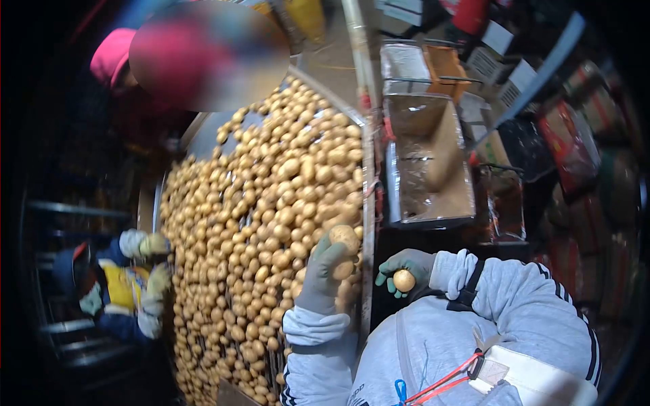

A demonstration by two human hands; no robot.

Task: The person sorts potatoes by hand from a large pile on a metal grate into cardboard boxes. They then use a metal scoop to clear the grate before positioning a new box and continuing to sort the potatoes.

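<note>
My left hand point(325, 262), in a grey-green glove, reaches over the metal rail onto a wide spread of potatoes point(271, 196). Its fingers curl round a large potato point(344, 238), and another potato point(342, 271) lies close against the palm side, slightly blurred. My right hand point(414, 267), gloved the same way, is on the near side of the rail in front of my body. It grips a small round potato point(404, 281) between thumb and fingers.
A metal rail point(367, 223) borders the potatoes. Right of it stand a plastic-lined cardboard box point(433, 162) and smaller boxes point(443, 68). A co-worker in a yellow vest point(125, 287) has gloved hands at the left edge; another person in pink point(112, 57) stands at the far end.
</note>
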